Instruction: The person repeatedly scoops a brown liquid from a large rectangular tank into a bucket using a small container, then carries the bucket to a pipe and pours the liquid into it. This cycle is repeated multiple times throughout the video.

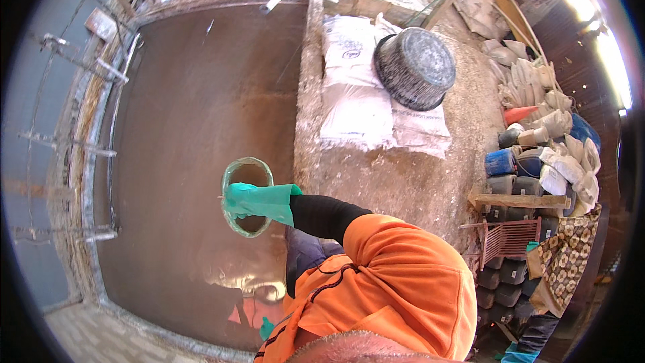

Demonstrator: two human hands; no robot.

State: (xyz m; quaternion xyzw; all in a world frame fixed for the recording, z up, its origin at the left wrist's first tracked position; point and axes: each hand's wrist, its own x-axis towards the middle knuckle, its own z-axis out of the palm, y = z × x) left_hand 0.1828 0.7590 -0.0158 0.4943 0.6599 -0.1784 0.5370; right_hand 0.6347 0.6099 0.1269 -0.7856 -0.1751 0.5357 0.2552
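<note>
My right hand (240,203), in a green rubber glove, reaches across the mouth of a pale green bucket (249,160). Its fingers close at the bucket's left side, though whether on the rim or a handle is hidden. Dark brown liquid shows inside the bucket. Around it spreads a wide basin of brown, murky liquid (195,94); how deep the bucket sits in it I cannot make out. Near the lower edge, beside my orange clothing, a small green patch (267,328) looks like part of my left glove. Those fingers do not show.
A rough concrete wall (307,101) borders the basin. Beyond it, an upturned black tub (424,60) rests on full white sacks (351,50). To the right are blue containers (500,161), a wooden beam (521,200) and a reddish plastic crate (510,236). Metal bars (107,70) jut over the left edge.
</note>
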